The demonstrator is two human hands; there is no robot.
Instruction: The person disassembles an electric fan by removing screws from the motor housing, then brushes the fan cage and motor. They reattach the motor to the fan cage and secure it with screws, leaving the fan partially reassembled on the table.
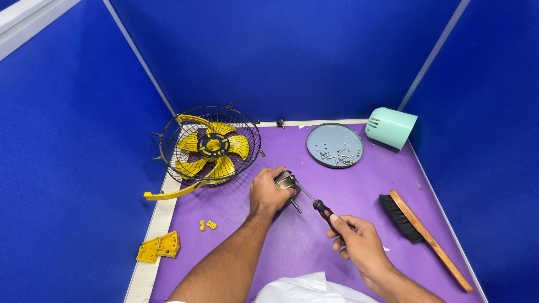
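Observation:
My left hand point(268, 193) grips a small metal fan motor point(286, 180) with a shaft sticking out below, held on the purple mat point(348, 191). My right hand point(359, 242) holds a screwdriver point(320, 206) with a red and black handle; its thin shank points up-left and its tip meets the motor. A black wire fan guard point(209, 145) with a yellow blade point(214, 147) inside lies at the back left, just beyond my left hand.
A grey round lid point(334, 145) holding several screws lies at the back. A mint green housing point(391, 127) rests in the back right corner. A wooden brush point(422, 233) lies on the right. Yellow plastic parts point(159, 246) and two small yellow clips point(207, 225) lie at the left. Blue partition walls surround the table.

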